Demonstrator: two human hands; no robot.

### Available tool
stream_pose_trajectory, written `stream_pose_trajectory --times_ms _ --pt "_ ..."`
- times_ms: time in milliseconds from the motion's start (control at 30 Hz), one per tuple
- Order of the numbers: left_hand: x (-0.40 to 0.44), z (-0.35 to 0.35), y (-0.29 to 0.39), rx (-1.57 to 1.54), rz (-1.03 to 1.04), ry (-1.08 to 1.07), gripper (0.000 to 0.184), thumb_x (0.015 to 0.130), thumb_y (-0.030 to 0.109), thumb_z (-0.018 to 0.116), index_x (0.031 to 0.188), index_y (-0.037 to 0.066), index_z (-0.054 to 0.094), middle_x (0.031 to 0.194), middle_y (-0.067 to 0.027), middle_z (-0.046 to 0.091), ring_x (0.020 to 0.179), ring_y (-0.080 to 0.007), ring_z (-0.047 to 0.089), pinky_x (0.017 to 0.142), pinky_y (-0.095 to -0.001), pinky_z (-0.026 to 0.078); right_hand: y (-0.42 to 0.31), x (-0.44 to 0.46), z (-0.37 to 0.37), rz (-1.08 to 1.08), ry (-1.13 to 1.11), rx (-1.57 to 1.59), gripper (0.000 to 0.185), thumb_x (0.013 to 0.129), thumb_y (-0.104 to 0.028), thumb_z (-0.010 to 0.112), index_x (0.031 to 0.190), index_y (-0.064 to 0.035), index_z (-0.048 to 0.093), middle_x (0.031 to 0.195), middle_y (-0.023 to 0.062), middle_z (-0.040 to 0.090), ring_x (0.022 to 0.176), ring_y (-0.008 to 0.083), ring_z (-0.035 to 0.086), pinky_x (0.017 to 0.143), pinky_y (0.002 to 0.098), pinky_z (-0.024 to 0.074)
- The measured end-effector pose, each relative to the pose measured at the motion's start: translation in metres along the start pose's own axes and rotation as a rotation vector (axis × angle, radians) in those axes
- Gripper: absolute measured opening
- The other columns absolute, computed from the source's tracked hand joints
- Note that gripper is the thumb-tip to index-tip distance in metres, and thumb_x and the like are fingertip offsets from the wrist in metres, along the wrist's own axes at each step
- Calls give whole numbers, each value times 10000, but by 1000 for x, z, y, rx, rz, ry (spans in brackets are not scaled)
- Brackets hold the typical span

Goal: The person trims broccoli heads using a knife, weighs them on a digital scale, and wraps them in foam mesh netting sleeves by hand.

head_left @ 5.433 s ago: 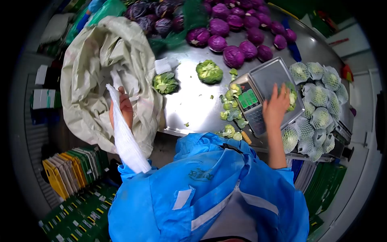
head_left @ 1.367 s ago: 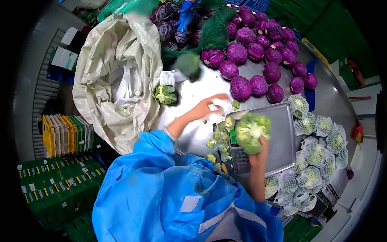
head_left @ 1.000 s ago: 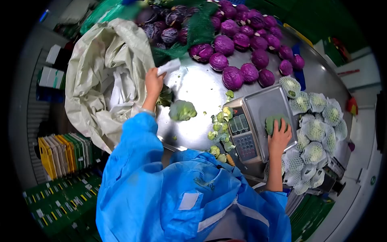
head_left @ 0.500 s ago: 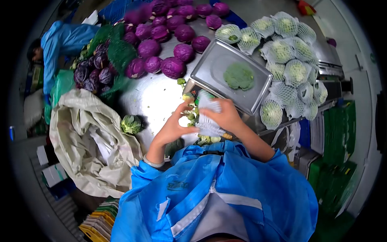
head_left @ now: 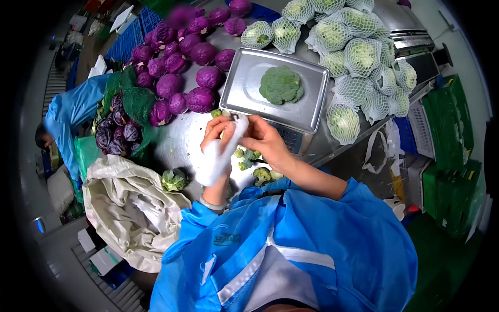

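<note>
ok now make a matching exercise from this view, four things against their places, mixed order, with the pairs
1. dark green broccoli head
2. white wrapping
3. pale sack
4. cluster of bright purple cabbages

A. picture's upper left
B. at the left hand and right hand
C. on the scale tray
D. picture's lower left

Pairs: 1-C, 2-B, 3-D, 4-A

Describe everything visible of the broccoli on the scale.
The broccoli head is dark green and rounded, its florets packed into a bumpy crown with a few lighter flecks. It lies crown up, unwrapped, near the middle of the metal scale pan. Only the pan touches it; any stem is hidden.
</note>
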State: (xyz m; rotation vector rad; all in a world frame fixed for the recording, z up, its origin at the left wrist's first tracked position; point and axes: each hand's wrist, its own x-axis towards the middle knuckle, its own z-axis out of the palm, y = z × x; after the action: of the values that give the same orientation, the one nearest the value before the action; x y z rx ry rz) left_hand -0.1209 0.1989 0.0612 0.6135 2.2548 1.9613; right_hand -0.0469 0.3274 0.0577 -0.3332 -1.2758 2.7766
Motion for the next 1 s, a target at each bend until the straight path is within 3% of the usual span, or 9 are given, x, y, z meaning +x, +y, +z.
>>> stream_pose_trajectory --times_ms 33,167,300,400,600,733,800,900,1000 --pt "2 -1 -9 -359 -357 47 144 925 136 603 1051 70 631 1068 -53 592 958 -143 554 843 -296 469 -1 0 -7 38 -22 -41 318 847 -59 661 1149 -19 570 1020 53 589 924 98 551 782 245 474" --pt "15 -2 -26 -801 -672 69 267 975 209 507 1180 38 523 1030 -54 598 902 -161 583 804 -316 501 -12 -6 -38 -16 -83 -252 185 846 -96 638 1013 -25 599 938 39 615 940 119 566 849 260 445" --pt "28 19 14 -743 -1105 -312 326 950 187 569 1213 -6 559 1067 -91 658 922 -181 640 802 -280 523 -48 9 -80 110 -45 668 127 946 -124 433 989 -57 532 982 129 676 953 241 661 914 402 513" --pt "32 33 -7 -548 -866 -772 302 959 207 563 1190 13 586 1066 -80 667 926 -154 644 835 -295 521 -62 16 -88 187 108 585 164 952 -170 461 1046 -79 559 942 101 680 887 214 673 831 344 543" --pt "105 59 11 -1084 -613 -448 384 895 112 632 1247 17 511 1139 -98 615 1024 -221 619 939 -375 502 -86 13 -108 100 56 -190 443 790 -29 695 1200 -29 528 1001 83 639 977 158 604 866 280 487" --pt "105 91 -41 376 42 -199 473 685 -56 715 1130 25 576 1008 -91 608 861 -223 595 788 -287 470 -73 59 -177 -220 525 -967 380 812 -81 646 1177 -50 544 945 136 663 816 267 659 728 359 513" --pt "107 103 -70 505 -110 -92 426 766 132 705 1162 37 576 1002 -166 601 890 -317 604 820 -367 472 -72 77 -186 -286 657 -1165 323 836 -175 628 1119 -26 585 905 193 668 777 344 660 707 408 505" --pt "106 114 -109 529 -420 -236 520 877 397 575 1236 21 554 1091 -243 608 1005 -353 612 880 -409 467 -52 106 -203 111 606 -1159 354 860 -310 574 995 11 635 842 260 642 794 417 628 717 437 481" --pt "105 98 -103 23 -561 -292 520 940 371 483 1276 -24 523 1201 -224 610 1074 -321 611 930 -382 466 -57 94 -166 -161 520 -1018 355 898 -316 522 951 4 665 785 256 645 716 408 632 660 450 478"
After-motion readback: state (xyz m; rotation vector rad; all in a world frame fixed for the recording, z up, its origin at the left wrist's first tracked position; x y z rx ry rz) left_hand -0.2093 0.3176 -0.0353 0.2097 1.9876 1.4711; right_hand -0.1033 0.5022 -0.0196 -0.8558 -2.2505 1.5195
